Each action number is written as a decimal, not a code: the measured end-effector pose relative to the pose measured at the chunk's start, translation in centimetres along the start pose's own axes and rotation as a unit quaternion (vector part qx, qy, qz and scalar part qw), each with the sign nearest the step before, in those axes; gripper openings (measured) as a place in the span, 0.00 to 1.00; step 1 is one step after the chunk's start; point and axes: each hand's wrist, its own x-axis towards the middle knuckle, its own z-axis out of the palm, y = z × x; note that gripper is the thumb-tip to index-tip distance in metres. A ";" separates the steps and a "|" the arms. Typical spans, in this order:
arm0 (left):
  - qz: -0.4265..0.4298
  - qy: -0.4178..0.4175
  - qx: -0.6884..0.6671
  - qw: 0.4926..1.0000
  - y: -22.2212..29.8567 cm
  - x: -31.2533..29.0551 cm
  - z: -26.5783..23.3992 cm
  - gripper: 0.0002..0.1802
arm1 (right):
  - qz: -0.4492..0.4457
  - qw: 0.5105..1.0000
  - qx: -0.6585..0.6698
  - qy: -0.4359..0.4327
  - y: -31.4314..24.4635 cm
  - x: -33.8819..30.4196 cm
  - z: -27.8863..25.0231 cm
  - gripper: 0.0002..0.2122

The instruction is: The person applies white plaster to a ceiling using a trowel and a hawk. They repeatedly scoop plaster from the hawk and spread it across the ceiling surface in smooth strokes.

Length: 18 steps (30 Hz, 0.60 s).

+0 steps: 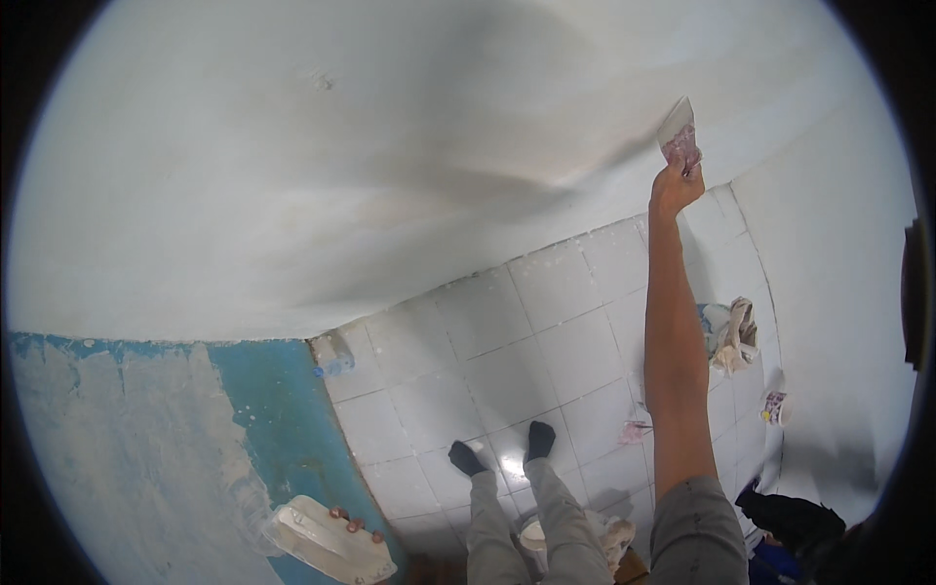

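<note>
My right hand (677, 185) reaches far forward at the upper right, its fingers closed around a putty knife (680, 129). The knife's broad blade points up near the white wall (468, 127), and a pinkish patch shows close to my fingers. Whether the blade touches the wall I cannot tell. At the lower left, my left hand (355, 525) grips the edge of a whitish, shallow tray (327, 546) with pale paste on it. Only the fingertips of that hand show over the edge; the rest is hidden beneath.
On the left, a blue wall (278, 400) is partly coated in pale filler. White floor tiles (536, 351) lie under my feet. Beside the right wall are a plastic bag (733, 336) and a patterned cup (776, 408). A bucket (533, 536) stands between my legs.
</note>
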 end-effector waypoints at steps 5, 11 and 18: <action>-0.029 0.005 0.021 0.999 -1.5 0.8 2.8 0.34 | -0.013 0.997 -0.060 -0.051 -0.1 -1.2 0.0 0.11; -0.066 0.065 -0.020 0.995 -2.1 1.6 6.8 0.32 | 0.010 0.994 -0.032 -0.105 -6.9 -9.1 0.5 0.10; -0.090 0.057 -0.021 0.994 -1.9 1.8 7.2 0.30 | -0.052 0.984 0.036 -0.168 -11.7 -16.9 0.9 0.09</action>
